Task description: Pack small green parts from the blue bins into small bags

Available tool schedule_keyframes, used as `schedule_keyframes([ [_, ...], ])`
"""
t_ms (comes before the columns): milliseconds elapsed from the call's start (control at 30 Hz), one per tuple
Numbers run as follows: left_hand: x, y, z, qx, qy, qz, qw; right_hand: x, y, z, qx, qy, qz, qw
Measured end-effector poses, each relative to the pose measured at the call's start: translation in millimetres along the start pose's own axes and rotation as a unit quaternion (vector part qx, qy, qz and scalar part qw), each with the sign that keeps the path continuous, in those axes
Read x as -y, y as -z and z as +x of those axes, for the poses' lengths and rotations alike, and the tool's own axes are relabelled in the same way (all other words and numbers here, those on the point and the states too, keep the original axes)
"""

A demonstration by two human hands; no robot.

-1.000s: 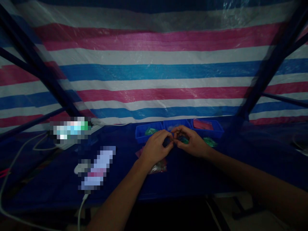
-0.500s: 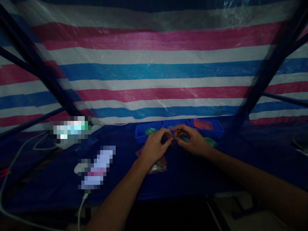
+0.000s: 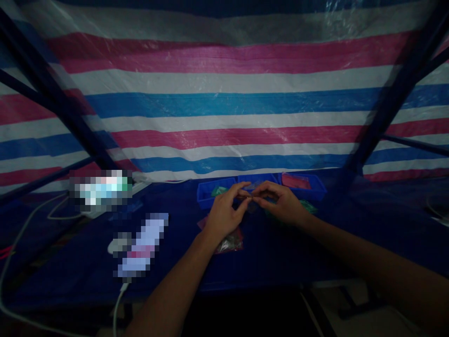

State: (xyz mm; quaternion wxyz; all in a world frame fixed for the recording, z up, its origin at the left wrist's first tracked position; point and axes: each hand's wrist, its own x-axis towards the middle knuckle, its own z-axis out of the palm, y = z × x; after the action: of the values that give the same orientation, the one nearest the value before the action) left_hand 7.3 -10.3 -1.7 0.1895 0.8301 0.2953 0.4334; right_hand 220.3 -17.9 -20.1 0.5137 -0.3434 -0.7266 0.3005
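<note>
My left hand (image 3: 228,208) and my right hand (image 3: 278,201) meet fingertip to fingertip over the dark blue table. Each is closed in a pinch; whatever lies between the fingertips is too small and dim to name. Under my left wrist lies a reddish clear plastic bag (image 3: 229,243) with something greyish in it, partly covered by the hand. Just behind the hands stand three blue bins: the left bin (image 3: 206,199) holds a green packet (image 3: 219,190), the middle bin (image 3: 257,179) clear plastic, and the right bin (image 3: 317,187) a red packet (image 3: 295,181).
Green packets (image 3: 308,206) lie beside my right wrist. At the left are a phone-like blurred object (image 3: 143,245) with a white cable (image 3: 117,304), a round pale item (image 3: 119,244) and another blurred bright object (image 3: 103,189). A striped sheet (image 3: 224,103) hangs behind, between dark metal posts.
The fingers of both hands have shifted slightly, and the right hand's fingers have drawn closer together. Both hands stay at nearly the same place.
</note>
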Motion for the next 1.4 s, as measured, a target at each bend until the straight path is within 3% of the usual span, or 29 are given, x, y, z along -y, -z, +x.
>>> schedule_keyframes([
  [267, -3, 0, 1, -0.044, 0.019, 0.032, 0.998, -1, 1, 0, 0.029, -0.006, 0.028, 0.999],
  [433, -2, 1, 2, -0.024, -0.012, 0.062, 0.998, -4, 2, -1, 0.016, -0.010, 0.007, 1.000],
  [600, 1, 2, 2, -0.035, -0.060, 0.109, 0.992, 0, 5, 1, -0.003, 0.044, -0.074, 0.996],
  [733, 2, 2, 1, -0.026, -0.040, 0.096, 0.994, 3, 8, 3, -0.011, 0.084, -0.128, 0.988],
  [867, -1, 2, 0, -0.004, -0.019, 0.090, 0.996, 2, 9, 2, -0.052, 0.070, -0.161, 0.983],
  [1133, -10, 2, -1, 0.031, -0.036, 0.041, 0.998, 4, 7, 0, -0.052, 0.055, -0.117, 0.990],
  [1300, -6, 1, 1, -0.004, 0.005, 0.030, 1.000, 10, 5, 0, -0.032, 0.081, -0.113, 0.990],
  [1400, -1, -1, 2, -0.016, -0.008, 0.045, 0.999, 13, 4, -1, -0.014, 0.069, -0.072, 0.995],
])
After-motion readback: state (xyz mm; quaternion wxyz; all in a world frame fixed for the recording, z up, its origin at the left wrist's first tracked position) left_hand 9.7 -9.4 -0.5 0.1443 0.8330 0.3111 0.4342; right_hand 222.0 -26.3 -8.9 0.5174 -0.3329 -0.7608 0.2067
